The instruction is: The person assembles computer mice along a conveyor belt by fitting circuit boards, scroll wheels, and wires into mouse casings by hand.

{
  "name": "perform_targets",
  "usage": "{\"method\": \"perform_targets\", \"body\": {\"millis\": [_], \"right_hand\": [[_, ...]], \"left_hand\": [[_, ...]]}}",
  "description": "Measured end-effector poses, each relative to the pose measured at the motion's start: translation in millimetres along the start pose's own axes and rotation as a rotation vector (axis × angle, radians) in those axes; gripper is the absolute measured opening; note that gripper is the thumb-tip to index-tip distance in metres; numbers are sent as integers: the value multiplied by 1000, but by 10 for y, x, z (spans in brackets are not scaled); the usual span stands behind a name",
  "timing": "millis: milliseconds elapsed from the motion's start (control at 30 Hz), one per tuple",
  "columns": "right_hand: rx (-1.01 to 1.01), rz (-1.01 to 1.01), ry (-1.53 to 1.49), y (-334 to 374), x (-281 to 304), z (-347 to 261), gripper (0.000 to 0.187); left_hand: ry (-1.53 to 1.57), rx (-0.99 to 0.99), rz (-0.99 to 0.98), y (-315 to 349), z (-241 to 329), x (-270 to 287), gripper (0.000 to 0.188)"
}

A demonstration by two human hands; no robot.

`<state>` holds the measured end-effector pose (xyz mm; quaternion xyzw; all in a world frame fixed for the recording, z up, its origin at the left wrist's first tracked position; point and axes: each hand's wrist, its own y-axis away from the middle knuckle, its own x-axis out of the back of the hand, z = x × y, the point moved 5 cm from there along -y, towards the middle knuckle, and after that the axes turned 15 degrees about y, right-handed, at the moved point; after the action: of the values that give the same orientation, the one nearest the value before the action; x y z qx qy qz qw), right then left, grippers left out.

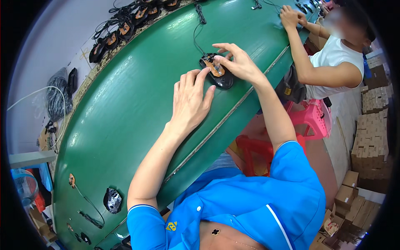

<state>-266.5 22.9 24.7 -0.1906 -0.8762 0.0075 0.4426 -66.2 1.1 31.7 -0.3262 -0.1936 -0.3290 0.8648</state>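
Note:
An uncovered black computer mouse [225,82] lies on the green work surface in front of me, its orange-brown circuit board [216,69] exposed. A black cable [195,36] runs from its far end to a tied bundle. My left hand [189,100] rests to the left of the mouse, fingers stretched, index fingertip at the board's edge. From the right, my right hand [241,63] reaches over the mouse with thumb and index finger spread apart. Its thumb tip is at the far part of the board; whether it presses there I cannot tell.
Several mouse bodies with boards and cables [125,28] line the far ledge. At lower left lie a black mouse shell [112,200] and a small board [72,180] on a cable. A co-worker [333,68] sits at right, hands over the surface. Cardboard boxes [371,137] are stacked behind.

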Motion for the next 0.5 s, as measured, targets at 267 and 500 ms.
{"method": "perform_targets", "body": {"millis": [267, 500], "right_hand": [[13, -202, -37, 659, -348, -788, 31], [561, -68, 163, 277, -450, -1064, 25]], "left_hand": [[-64, 111, 8, 532, -210, 624, 53], [-111, 99, -9, 937, -279, 928, 58]]}}
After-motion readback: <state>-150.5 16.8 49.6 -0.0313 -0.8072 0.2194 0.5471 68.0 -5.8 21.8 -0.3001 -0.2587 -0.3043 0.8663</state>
